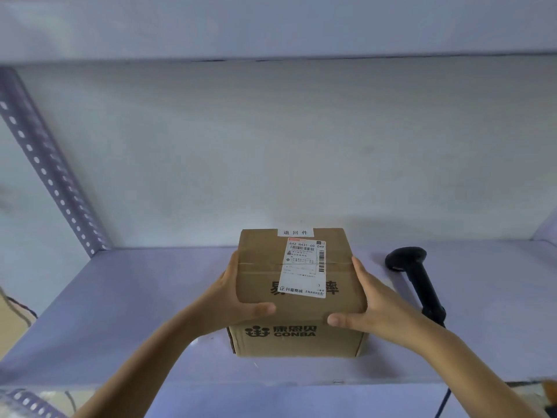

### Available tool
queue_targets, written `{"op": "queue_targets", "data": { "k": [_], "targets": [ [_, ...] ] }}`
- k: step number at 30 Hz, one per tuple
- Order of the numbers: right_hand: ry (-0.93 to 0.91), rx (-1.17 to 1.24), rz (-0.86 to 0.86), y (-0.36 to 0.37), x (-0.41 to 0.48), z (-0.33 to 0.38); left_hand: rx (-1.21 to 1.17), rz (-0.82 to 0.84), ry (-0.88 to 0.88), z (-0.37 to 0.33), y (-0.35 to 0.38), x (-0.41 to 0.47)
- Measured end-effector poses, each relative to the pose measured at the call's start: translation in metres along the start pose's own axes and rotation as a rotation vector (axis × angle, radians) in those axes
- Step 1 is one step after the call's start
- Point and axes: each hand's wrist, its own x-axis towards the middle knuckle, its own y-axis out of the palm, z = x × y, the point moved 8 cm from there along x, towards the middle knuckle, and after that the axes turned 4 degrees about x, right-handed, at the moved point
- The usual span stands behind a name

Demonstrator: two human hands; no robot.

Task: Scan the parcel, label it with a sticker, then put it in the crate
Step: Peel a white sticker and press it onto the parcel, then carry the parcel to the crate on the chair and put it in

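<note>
We are clasping the box (pixel 298 294) between left hand (pixel 238 300) and right hand (pixel 366 303), fingers pressed flat; the sticker seems applied, so we are likely needing the crate next, unseen here.

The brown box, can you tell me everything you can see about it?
The brown box is a plain cardboard parcel, taped shut along the top seam. A white shipping label with barcodes covers part of its top, with a small white sticker at the far edge. Its front shows a dark CONBA logo. It is on the pale shelf, gripped by the left hand and right hand.
</note>
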Motion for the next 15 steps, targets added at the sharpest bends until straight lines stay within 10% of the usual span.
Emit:
{"op": "queue_targets", "data": {
  "k": [15],
  "targets": [
    [-0.188,0.181,-0.105,-0.002,0.004,0.016,0.063,-0.077,0.042,0.002,0.001,-0.007]
  ]
}}
